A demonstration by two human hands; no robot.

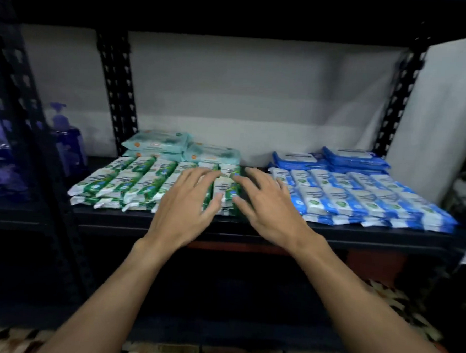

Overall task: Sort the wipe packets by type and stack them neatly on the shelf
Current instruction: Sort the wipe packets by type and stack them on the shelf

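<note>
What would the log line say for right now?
focus: green packets | left hand: open, over green packets | right hand: open, at their right edge | blue packets: stacked on right

Dim light; black perforated metal shelving rack (116, 87) against a pale grey wall (245, 95); patterned multicoloured floor covering (409, 310) below; translucent blue pump bottles (66, 141) off left.

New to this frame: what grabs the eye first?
The left hand and right hand, spread open over the right end of the green-and-white plastic wipe packets rowed on the left of the black metal shelf. Across a narrow gap, blue-and-white plastic wipe packets fill the right side. Larger pale teal packs and dark blue packs lie behind them.
</note>
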